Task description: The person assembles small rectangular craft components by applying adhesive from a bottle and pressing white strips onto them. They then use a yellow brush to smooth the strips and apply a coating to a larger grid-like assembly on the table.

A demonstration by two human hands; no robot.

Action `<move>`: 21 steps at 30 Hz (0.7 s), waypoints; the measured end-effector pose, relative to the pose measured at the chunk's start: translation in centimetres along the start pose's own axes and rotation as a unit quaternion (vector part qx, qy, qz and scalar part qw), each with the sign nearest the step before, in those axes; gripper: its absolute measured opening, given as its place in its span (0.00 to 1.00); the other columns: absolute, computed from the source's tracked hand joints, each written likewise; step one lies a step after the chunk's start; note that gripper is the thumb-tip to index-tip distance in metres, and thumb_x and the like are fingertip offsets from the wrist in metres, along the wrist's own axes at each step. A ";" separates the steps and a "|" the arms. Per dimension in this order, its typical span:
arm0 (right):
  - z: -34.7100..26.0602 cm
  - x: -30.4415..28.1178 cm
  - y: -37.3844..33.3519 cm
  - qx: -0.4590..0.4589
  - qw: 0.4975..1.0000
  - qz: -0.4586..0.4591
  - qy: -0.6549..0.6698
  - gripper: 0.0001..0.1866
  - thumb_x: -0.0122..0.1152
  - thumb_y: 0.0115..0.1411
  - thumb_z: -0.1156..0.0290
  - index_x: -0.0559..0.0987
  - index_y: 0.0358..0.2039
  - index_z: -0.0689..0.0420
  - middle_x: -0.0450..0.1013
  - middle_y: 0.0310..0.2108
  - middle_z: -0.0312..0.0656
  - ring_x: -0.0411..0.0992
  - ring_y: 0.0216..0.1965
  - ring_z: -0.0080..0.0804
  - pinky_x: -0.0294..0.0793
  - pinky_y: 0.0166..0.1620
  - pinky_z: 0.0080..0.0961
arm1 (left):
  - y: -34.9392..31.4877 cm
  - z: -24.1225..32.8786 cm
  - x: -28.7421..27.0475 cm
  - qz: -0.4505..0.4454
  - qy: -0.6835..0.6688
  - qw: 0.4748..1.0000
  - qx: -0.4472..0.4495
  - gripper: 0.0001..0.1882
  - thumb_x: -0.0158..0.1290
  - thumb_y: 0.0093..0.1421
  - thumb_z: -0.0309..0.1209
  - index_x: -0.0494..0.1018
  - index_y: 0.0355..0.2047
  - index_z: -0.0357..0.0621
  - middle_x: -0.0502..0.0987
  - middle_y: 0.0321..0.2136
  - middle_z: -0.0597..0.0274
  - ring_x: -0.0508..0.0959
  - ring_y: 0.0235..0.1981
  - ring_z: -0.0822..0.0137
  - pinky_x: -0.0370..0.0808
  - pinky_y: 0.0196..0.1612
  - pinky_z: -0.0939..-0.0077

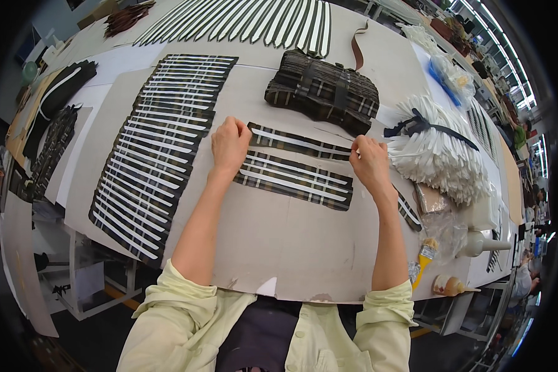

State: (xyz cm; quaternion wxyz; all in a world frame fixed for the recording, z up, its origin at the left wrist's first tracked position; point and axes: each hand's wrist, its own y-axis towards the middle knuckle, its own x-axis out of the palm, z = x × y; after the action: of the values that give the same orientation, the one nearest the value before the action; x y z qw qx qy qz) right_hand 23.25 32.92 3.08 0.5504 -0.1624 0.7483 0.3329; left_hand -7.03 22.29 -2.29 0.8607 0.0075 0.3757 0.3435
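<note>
A dark plaid fabric strip with a white band along it stretches between my two hands. My left hand pinches its left end; my right hand has the right end between closed fingertips. Just nearer to me, several plaid strips with white bands lie side by side on the grey board. Beyond my hands sits a thick, tied bundle of dark plaid strips. Right of my right hand is a bunch of white strips tied with a dark band. My right forearm partly covers another plaid strip.
Left, a long column of banded plaid strips covers the board. Pointed white-and-dark strips fan out at the far edge. At the right stand a yellow-handled brush, a small glue bottle, a white bottle and clear plastic bags.
</note>
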 end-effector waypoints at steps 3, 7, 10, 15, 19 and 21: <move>-3.1 -3.6 -1.6 0.007 0.989 0.078 0.123 0.04 0.59 0.58 0.78 0.73 0.33 0.60 0.77 0.29 0.43 0.75 0.33 0.42 0.69 0.45 0.33 | -0.8 1.1 -2.8 0.022 -0.230 0.969 -0.090 0.07 0.55 0.62 0.28 0.74 0.36 0.36 0.79 0.29 0.61 0.78 0.30 0.71 0.75 0.37 0.76; -5.6 -6.8 -5.2 0.080 0.947 0.066 0.305 0.07 0.60 0.58 0.81 0.76 0.38 0.62 0.76 0.30 0.40 0.74 0.32 0.28 0.73 0.41 0.25 | -4.3 1.0 -6.8 0.005 -0.336 0.934 -0.119 0.05 0.57 0.61 0.25 0.74 0.37 0.38 0.78 0.29 0.67 0.77 0.31 0.76 0.74 0.38 0.81; -5.0 -4.8 -8.7 0.174 0.909 0.022 0.378 0.07 0.61 0.58 0.80 0.76 0.38 0.63 0.76 0.30 0.38 0.72 0.31 0.23 0.72 0.38 0.21 | -7.5 0.0 -7.5 -0.019 -0.309 0.943 -0.120 0.05 0.57 0.61 0.23 0.73 0.37 0.38 0.77 0.29 0.68 0.76 0.31 0.77 0.74 0.38 0.82; -5.6 -1.1 -11.8 0.233 0.904 -0.004 0.358 0.06 0.62 0.59 0.79 0.76 0.37 0.63 0.75 0.28 0.37 0.70 0.27 0.21 0.71 0.34 0.21 | -10.5 0.4 -6.9 -0.028 -0.150 0.985 -0.083 0.05 0.55 0.61 0.22 0.73 0.37 0.38 0.77 0.28 0.65 0.75 0.28 0.74 0.74 0.35 0.79; -5.9 -1.0 -11.8 0.255 0.902 0.004 0.348 0.06 0.62 0.59 0.79 0.76 0.36 0.63 0.74 0.28 0.37 0.69 0.27 0.21 0.71 0.33 0.21 | -10.2 0.9 -6.7 -0.011 -0.114 0.991 -0.062 0.05 0.54 0.60 0.21 0.73 0.37 0.37 0.77 0.28 0.62 0.75 0.26 0.71 0.75 0.33 0.76; -5.8 -1.0 -11.5 0.258 0.902 0.009 0.345 0.06 0.62 0.59 0.79 0.76 0.36 0.63 0.74 0.28 0.38 0.69 0.26 0.22 0.71 0.33 0.22 | -10.1 0.6 -6.5 -0.010 -0.108 0.993 -0.052 0.05 0.54 0.60 0.21 0.73 0.37 0.37 0.77 0.28 0.62 0.75 0.26 0.71 0.75 0.33 0.75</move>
State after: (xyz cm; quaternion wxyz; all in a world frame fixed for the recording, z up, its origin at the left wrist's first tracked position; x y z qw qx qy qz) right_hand 26.44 20.49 1.30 0.2777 -0.1129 0.9523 0.0562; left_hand -3.85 10.90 -0.41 0.8987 -0.0039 0.2625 0.3512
